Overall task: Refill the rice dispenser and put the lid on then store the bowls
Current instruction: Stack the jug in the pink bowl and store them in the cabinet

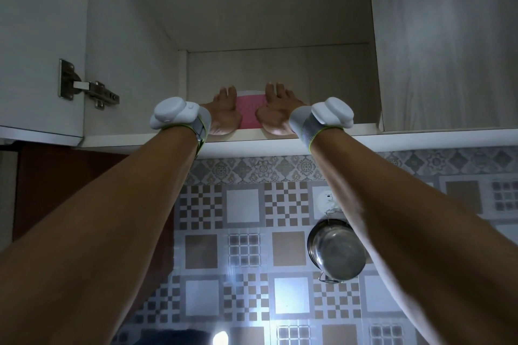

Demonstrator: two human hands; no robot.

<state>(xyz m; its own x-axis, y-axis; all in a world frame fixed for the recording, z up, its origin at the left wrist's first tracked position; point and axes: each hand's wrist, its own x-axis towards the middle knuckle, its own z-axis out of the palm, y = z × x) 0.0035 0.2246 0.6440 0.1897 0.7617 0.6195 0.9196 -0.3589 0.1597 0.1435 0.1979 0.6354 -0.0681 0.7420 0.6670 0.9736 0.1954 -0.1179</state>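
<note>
A pink bowl [250, 112] with a pale rim sits on the bottom shelf of an open overhead cabinet, just inside its front edge. Both my arms reach up to it. My left hand [224, 113] lies against the bowl's left side and my right hand [276, 112] against its right side, fingers stretched forward along it. The bowl's sides are hidden behind my hands. I cannot tell whether it is one bowl or a stack. The rice dispenser is out of view.
The cabinet shelf edge [392, 138] runs across the view. The open door with a metal hinge [89, 89] stands at the left, another door [448, 36] at the right. Below, a steel pot [336, 251] hangs from a hook on the patterned tiled wall.
</note>
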